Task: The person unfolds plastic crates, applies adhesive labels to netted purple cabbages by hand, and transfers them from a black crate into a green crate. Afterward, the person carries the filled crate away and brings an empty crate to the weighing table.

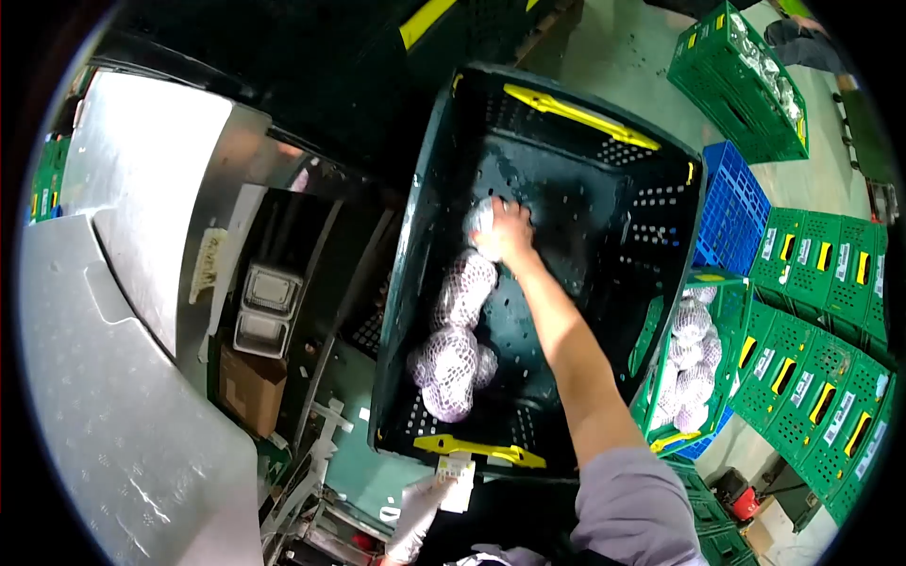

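A large black crate [576,311] with yellow handles fills the middle of the view. Inside, along its left side, lie white-purple bulbs in net bags [451,373], which look like garlic. My right hand [510,231] reaches deep into the crate, its fingers curled around a whitish netted garlic bag [481,224] at the upper end of this row. At the near rim, what appears to be my left hand [415,524] in a white covering is at a printed white label [457,481]. Its fingers are partly hidden and blurred.
A green crate [741,358] of netted bulbs stands to the right, close to a blue crate [731,208]. Stacked green crates [816,259] stand beyond. A metal surface [142,396] and clear plastic trays [269,292] are at left. Another person [807,42] is at top right.
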`<state>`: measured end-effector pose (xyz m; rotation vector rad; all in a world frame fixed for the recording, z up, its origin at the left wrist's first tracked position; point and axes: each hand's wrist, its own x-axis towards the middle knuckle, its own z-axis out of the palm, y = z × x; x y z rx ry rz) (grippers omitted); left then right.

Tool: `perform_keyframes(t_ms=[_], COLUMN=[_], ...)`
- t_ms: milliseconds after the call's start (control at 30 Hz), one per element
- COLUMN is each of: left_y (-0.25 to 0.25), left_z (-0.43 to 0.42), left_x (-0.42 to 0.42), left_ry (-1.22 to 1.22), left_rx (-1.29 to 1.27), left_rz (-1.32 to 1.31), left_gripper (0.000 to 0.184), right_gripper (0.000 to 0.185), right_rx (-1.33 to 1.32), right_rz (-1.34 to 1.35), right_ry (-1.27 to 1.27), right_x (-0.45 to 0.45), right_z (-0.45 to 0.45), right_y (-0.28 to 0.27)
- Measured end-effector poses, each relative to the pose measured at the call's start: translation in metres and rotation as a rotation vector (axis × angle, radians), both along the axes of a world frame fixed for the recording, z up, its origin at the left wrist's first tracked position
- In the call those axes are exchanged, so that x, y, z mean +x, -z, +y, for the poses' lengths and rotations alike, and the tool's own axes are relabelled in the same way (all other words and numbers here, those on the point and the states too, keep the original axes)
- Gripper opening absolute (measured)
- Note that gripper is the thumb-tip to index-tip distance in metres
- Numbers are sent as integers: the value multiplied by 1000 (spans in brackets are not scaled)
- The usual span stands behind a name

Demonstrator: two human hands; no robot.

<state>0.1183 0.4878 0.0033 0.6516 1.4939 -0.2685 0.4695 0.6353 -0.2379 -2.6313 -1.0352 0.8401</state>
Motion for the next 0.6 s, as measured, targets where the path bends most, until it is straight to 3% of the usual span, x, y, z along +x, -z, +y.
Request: perform_keyframes(t_ms=[100, 167, 200, 267, 333, 400, 467, 533, 567, 600], left_y=[-10, -5, -1, 4, 3, -8, -8, -24, -32, -34], left_z=[5, -2, -8, -12, -15, -17, -23, -23, -25, -28], left_x=[14, 8, 2, -3, 2, 19, 21, 52, 65, 71], left_ry=[-92, -105, -124, -127, -28, 58, 214, 254, 281, 299], left_rx=[-35, -3, 16, 6, 89, 155, 183, 147, 112, 113], left_rz=[-23, -39, -45, -88, -28, -24, -114, -193, -261, -266], left_gripper=[26, 26, 27, 25, 21, 15, 13, 10, 8, 8], right_gripper=[84, 77, 63, 47, 34, 27, 26, 28, 34, 42], right_rx=[-129, 94, 233, 573, 665, 885, 1201, 1165, 1186, 1208], right_rz=[142, 409, 477, 1173, 1615, 1811, 2018, 1731, 1876, 2023], right_ry=[65, 174, 298, 669, 957, 1138, 1046, 1081, 1066, 1042], right_x=[34, 56, 62, 55, 33, -2, -38, -78, -86, -77], right_z=[13, -4, -18, -50, -78, -93, -112, -140, -164, -184], right_y=[-8, 10, 30, 51, 47, 46, 26, 25, 10, -49])
